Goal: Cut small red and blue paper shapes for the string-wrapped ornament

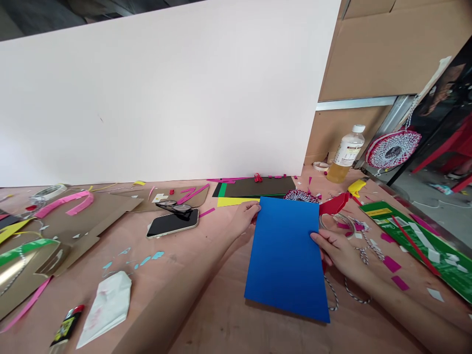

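Between my hands is a sheet of blue paper (285, 258), tilted up just above the table. My left hand (246, 215) pinches its upper left corner. Along the right edge, my right hand (334, 248) grips the sheet with the thumb in front; the other fingers are partly hidden behind it. Beyond the paper's top edge lie a round woven piece (300, 195), a stack of dark sheets (239, 188) and a yellow sheet (232, 201). Black-and-white cord (356, 296) trails on the table by my right hand, near a roll of tape (349, 223).
A phone (173, 223) with glasses (175, 205) beside it lies left of centre. Nearer are a crumpled tissue (108, 305) and a lighter (68, 324). A bottle (346, 153) stands at the back right, before a cardboard wall (379, 54). A white panel (165, 98) closes off the back.
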A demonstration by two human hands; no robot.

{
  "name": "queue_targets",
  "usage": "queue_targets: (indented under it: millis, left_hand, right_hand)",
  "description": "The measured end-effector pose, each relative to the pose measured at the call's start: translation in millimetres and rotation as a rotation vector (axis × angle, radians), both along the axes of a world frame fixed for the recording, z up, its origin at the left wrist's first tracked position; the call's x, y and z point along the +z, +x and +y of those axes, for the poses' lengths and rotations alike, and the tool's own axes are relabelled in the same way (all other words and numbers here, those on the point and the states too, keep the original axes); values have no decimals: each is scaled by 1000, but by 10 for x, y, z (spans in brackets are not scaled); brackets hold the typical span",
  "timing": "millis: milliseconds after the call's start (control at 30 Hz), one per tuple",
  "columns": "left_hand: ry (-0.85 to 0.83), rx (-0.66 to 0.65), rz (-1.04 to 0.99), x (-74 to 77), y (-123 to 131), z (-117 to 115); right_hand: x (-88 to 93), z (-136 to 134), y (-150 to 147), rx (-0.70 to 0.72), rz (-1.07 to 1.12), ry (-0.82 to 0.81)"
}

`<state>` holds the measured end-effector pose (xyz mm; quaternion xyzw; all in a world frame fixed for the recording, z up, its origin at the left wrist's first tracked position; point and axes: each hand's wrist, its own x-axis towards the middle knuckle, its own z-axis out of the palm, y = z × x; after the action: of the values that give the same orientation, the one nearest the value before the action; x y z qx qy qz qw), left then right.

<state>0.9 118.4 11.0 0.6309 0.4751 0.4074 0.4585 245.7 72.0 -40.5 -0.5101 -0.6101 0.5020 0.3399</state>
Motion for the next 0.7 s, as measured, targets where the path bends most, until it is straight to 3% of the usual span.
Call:
queue_targets:
  millis: [433,567,700]
  left_hand:
    - [42,3,-8,47,-88,35]
    - [-15,-70,35,309,-213,-89]
    - [-253,-331,361,656,-489,-394]
  right_hand:
    - [-10,28,18,53,-14,-23]
    - [112,40,67,145,-25,-3]
    - [453,-22,199,238,62,1]
